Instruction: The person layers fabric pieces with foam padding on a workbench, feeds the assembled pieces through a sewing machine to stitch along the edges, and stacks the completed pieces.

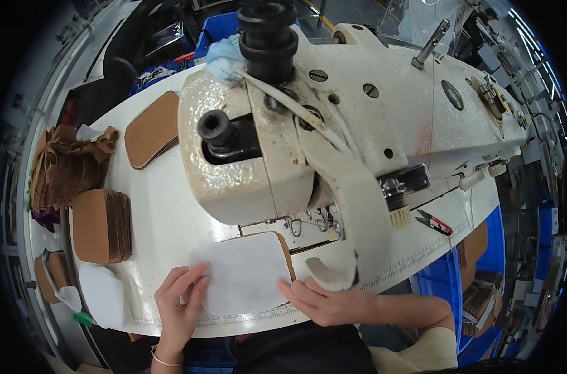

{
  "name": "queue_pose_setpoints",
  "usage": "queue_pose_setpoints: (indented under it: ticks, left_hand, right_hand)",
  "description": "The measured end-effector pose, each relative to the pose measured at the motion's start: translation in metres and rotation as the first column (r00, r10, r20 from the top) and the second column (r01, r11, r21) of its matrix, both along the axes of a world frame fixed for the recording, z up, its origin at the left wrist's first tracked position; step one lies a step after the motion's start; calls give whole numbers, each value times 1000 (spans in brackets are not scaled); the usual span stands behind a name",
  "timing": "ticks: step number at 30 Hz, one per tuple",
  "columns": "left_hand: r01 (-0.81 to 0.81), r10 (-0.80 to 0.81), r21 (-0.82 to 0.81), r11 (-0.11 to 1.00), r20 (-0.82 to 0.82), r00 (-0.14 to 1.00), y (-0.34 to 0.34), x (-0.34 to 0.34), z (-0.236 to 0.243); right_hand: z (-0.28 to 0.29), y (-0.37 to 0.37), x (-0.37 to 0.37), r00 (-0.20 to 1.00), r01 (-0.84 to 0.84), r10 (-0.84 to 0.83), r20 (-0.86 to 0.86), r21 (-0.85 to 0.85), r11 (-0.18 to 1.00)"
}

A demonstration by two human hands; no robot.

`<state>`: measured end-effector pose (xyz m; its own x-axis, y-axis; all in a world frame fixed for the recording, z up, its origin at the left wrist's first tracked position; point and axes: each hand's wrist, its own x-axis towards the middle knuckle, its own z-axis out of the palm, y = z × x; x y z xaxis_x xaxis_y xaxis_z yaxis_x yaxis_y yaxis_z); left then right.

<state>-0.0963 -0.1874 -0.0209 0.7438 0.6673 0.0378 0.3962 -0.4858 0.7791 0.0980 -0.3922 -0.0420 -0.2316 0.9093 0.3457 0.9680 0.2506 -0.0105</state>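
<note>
A white sheet (pixel 243 274) with rounded corners lies over a brown panel (pixel 286 252), whose edge shows along the right side. Both lie on the white sewing table in front of the sewing machine (pixel 240 187). My left hand (pixel 179 302) holds the white sheet's left edge between thumb and fingers; a thin bracelet circles that wrist. At the lower right corner, my right hand (pixel 321 302) grips the sheet and panel edge with curled fingers, just below the machine's curved cream lever (pixel 358 212). The needle area is partly hidden behind the machine head.
Stacked brown panels (pixel 99 225) stand at the left, below a crumpled brown bundle (pixel 71 165). More brown panels (pixel 152 129) lie farther back. White sheets (pixel 101 296) rest near the left edge. Red-and-black thread snips (pixel 434 222) lie right, above a blue bin (pixel 442 283).
</note>
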Motion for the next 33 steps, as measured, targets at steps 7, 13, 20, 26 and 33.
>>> queue_pose_setpoints:
  ticks: [7, 13, 20, 26, 33]
  left_hand:
    - [-59, 59, 0, 998, -74, 995, -3, 0, 2]
    - [-57, 56, -26, 998, -56, 997, -2, 5, 1]
    - [-56, 55, -20, 998, -57, 997, -2, 5, 1]
    - [-40, 40, -10, 999, -75, 996, 0, 5, 2]
    - [36, -37, -32, 999, -56, 998, 2, 7, 10]
  right_hand:
    - [1, 0, 6, 997, -66, 69, -45, 76, 995]
    - [19, -7, 9, 994, -21, 15, 111, 48, 999]
    - [-11, -11, -3, 983, -58, 62, -173, 30, 998]
    - [6, -3, 6, 998, -58, 58, 1, -48, 997]
    - [7, -8, 4, 991, -57, 52, -127, -35, 998]
